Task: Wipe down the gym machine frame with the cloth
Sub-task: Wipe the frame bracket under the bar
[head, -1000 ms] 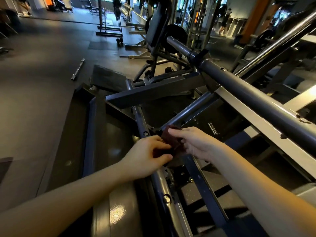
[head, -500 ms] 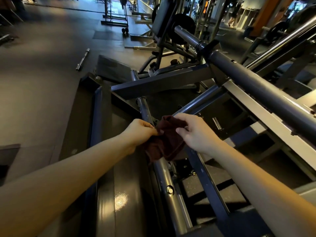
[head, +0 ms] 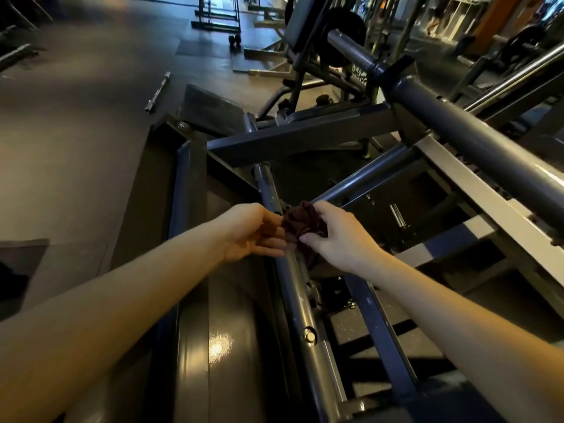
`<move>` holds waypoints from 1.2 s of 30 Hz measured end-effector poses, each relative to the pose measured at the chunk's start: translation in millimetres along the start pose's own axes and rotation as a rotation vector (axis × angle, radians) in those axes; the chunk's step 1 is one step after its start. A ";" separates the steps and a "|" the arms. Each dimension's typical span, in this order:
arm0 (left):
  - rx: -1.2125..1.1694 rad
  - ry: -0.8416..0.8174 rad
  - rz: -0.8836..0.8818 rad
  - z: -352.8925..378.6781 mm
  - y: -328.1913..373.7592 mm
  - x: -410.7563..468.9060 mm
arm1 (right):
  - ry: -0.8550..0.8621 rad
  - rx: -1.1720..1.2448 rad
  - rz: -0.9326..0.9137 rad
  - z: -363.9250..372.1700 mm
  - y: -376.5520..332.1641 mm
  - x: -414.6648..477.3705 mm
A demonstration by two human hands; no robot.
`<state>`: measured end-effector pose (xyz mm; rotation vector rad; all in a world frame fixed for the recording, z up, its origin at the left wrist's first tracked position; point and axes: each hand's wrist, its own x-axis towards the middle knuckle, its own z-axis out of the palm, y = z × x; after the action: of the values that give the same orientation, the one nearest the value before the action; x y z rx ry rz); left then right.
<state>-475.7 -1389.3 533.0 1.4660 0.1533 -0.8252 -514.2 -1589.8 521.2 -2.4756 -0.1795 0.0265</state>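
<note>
Both hands meet over a grey frame tube [head: 297,288]. The right hand [head: 338,236] pinches a bunched dark red cloth [head: 300,224], and the left hand [head: 254,232] touches its edge with loosely curled fingers.

A plain dark maroon cloth [head: 300,230] is shown between the left hand [head: 250,232] and the right hand [head: 338,239]. The frame tube [head: 294,282] beneath them is painted dark blue-grey. Right of the right hand, a flat rail [head: 488,203] is coloured pale grey. Nearer than the left hand, a panel [head: 232,331] is finished in glossy black. Beyond the left hand, a silver barbell [head: 157,92] is set against a dull brown-grey floor [head: 76,148].
</note>
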 end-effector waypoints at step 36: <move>0.437 0.496 -0.068 11.5 -83.5 166.6 | -0.501 -0.149 -0.461 74.5 130.7 -2.7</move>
<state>-407.3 -1456.8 372.9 2.0742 0.4160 -0.5521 -505.6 -1646.8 382.2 -2.4675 -0.9889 0.4500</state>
